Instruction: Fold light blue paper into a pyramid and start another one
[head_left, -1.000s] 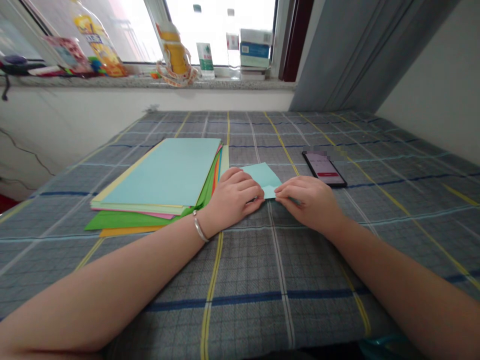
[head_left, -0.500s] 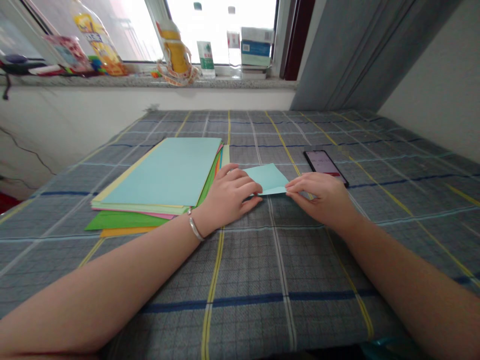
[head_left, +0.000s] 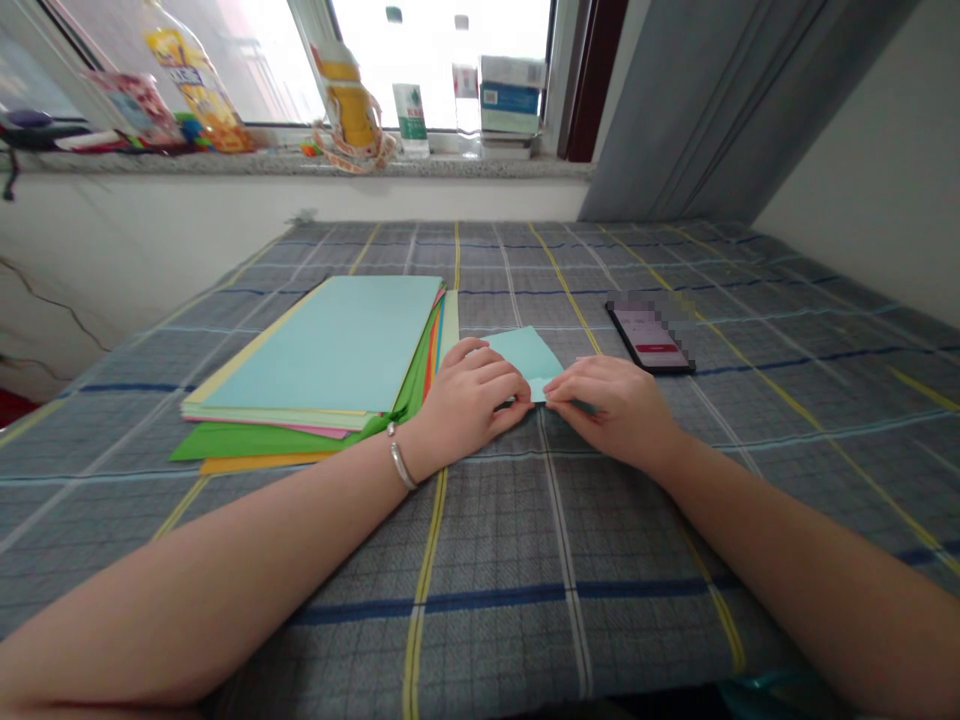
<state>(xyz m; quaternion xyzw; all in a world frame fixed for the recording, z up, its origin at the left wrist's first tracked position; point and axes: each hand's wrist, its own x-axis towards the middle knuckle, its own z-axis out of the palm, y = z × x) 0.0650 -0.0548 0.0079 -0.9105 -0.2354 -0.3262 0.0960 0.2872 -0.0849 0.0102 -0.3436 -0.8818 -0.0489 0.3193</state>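
Note:
A small sheet of light blue paper [head_left: 525, 350] lies on the checked cloth between my hands, its near edge folded up in a narrow strip. My left hand [head_left: 480, 395] pinches the near edge at its left end, thumb below and fingers curled over. On the other side my right hand [head_left: 611, 405] grips the same edge near the right corner between thumb and fingers. The fingertips of both hands are close together and cover parts of the fold. A silver bracelet [head_left: 402, 466] circles my left wrist.
Left of my hands lies a stack of coloured paper [head_left: 337, 340], light blue on top, with green and orange sheets jutting out. A phone [head_left: 651, 338] rests beyond my right hand. Bottles, a box [head_left: 511, 95] and a tube [head_left: 411, 120] stand on the windowsill [head_left: 262, 162].
My right hand has moved left and slightly nearer, closing the gap to my left hand. The paper has shifted a little, and its near edge is now more covered by fingers.

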